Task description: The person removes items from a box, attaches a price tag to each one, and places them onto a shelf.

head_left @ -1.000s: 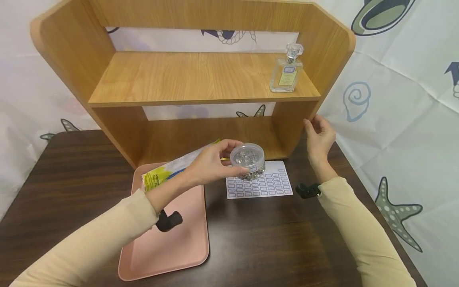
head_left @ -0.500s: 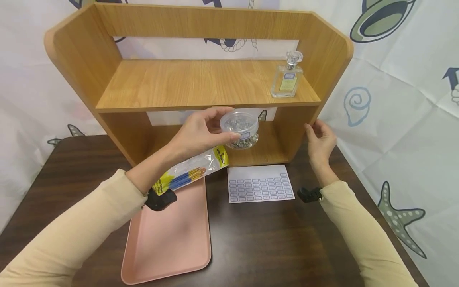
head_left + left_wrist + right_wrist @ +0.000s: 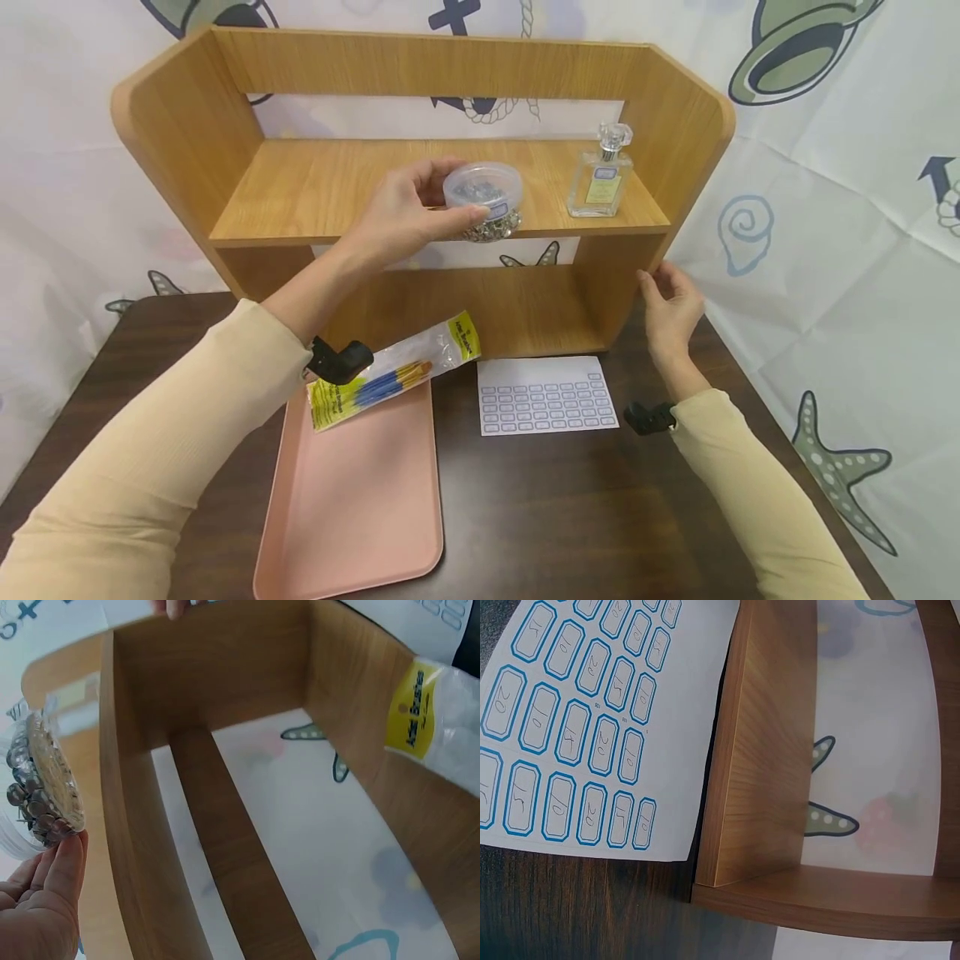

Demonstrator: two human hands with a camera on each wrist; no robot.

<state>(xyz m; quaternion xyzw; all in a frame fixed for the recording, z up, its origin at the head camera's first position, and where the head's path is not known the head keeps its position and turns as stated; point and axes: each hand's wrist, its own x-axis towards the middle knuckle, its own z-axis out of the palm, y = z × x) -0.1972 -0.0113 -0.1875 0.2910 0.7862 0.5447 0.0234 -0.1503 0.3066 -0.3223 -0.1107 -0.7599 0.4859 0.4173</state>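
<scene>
My left hand (image 3: 408,208) grips a clear round tub of thumbtacks (image 3: 491,229) by its side, thumb in front. The tub hangs at the front edge of the upper board of a wooden shelf unit (image 3: 360,183), and a small blue-bordered label sits on its side. Metal tack heads (image 3: 37,799) show through its wall in the left wrist view. At the unit's right side panel, my right hand (image 3: 671,308) holds the front edge between thumb and fingers. A glass perfume bottle (image 3: 600,179), also labelled, stands upright at the right of the upper board.
A pack of artist brushes (image 3: 393,371) leans across the back of a pink tray (image 3: 360,508). Beside it on the dark table (image 3: 555,517) lies a sheet of labels (image 3: 547,396), with handwritten numbers visible in the right wrist view.
My left hand has lifted the tub from above the label sheet to the upper board's height. The right hand stays at the side panel. The head view has tilted upward.
</scene>
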